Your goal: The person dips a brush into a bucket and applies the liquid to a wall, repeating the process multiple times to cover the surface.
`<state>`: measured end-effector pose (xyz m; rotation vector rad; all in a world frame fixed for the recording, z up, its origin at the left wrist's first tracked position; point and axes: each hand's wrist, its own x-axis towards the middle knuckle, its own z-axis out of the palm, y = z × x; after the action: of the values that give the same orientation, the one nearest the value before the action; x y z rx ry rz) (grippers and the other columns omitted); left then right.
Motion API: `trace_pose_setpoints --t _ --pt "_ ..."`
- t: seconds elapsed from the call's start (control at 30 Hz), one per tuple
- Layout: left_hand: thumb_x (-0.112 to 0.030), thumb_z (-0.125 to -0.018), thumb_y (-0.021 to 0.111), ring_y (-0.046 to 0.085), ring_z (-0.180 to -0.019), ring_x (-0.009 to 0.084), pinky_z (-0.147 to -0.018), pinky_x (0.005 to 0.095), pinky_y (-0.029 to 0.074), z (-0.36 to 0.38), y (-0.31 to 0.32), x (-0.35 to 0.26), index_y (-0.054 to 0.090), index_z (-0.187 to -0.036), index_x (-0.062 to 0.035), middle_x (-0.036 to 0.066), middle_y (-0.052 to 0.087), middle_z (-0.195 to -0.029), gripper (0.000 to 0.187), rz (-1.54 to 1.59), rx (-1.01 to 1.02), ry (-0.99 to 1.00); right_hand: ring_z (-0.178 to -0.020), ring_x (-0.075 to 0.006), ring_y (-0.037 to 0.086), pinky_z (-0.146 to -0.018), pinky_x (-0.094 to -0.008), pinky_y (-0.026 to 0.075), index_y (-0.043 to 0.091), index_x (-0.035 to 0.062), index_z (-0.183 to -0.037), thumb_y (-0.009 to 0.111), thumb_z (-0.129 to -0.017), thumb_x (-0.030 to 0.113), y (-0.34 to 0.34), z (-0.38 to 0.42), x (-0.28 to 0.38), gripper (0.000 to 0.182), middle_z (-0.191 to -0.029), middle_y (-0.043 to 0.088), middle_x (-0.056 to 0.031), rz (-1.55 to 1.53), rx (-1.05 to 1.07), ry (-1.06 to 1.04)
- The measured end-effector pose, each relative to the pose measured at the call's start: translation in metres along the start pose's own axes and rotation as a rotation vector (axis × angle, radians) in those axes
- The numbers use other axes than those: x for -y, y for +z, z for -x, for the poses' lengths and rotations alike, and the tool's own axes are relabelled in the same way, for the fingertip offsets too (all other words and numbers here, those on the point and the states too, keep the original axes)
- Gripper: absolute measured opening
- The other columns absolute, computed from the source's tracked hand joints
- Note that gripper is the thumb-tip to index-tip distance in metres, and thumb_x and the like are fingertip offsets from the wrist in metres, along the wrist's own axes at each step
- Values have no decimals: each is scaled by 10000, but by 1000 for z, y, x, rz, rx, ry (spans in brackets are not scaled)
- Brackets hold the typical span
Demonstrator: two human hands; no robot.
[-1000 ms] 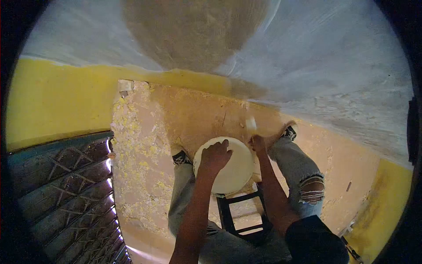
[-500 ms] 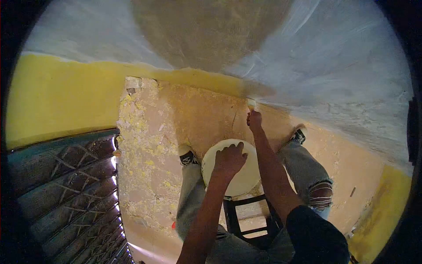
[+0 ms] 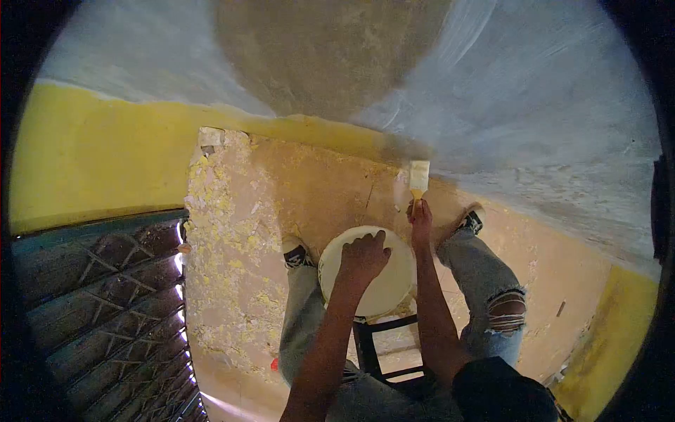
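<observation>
My right hand [image 3: 420,216] is wrapped round the handle of a paintbrush [image 3: 418,177]. The brush has wide, pale bristles pointing away from me and a yellowish lower part. Its tip is by the border between the grey-white surface [image 3: 520,119] and the tan surface below; whether it touches is not clear. My left hand [image 3: 364,257] is over a round, pale bucket top [image 3: 383,292] between my legs. The left fingers are curled, and anything inside them is hidden.
A dark stool-like frame [image 3: 387,325] stands below the bucket. Peeling, patchy tan surface [image 3: 225,267] lies to the left, with a yellow wall band [image 3: 105,155] behind. A dark metal shutter [image 3: 105,302] is at lower left. My shoes [image 3: 472,219] flank the bucket.
My right hand has shifted slightly right and down, and the brush now shows its broad face. My left hand stays over the bucket top.
</observation>
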<state>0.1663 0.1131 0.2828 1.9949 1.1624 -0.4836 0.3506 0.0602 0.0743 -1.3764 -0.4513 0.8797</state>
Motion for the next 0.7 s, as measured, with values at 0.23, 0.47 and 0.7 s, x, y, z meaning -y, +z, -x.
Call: trace_pose_setpoints --t 0.23,0.47,0.7 --pt "-350 -913 541 631 -1002 337 -830 530 490 -3 5 -1 541 -1172 -87 163 646 -1085 369 6 -17 19 -520 -70 462 -438 -246 367 576 100 -949 478 -979 429 -21 -49 -82 345 -658 505 14 34 -5 265" --pt "-353 -920 541 639 -988 329 -824 512 502 -4 4 -11 534 -1199 -93 171 647 -1068 382 -20 31 22 -425 -103 403 -360 -252 322 581 158 -908 550 -928 394 -25 -69 -116 239 -637 501 12 171 -97 586" --pt "-362 -925 530 642 -956 333 -800 521 501 0 6 -7 538 -1180 -87 166 647 -1034 375 -17 -28 53 -418 -173 485 -366 -352 378 605 84 -814 518 -944 392 -9 -68 -144 345 -553 511 -29 344 -72 653"
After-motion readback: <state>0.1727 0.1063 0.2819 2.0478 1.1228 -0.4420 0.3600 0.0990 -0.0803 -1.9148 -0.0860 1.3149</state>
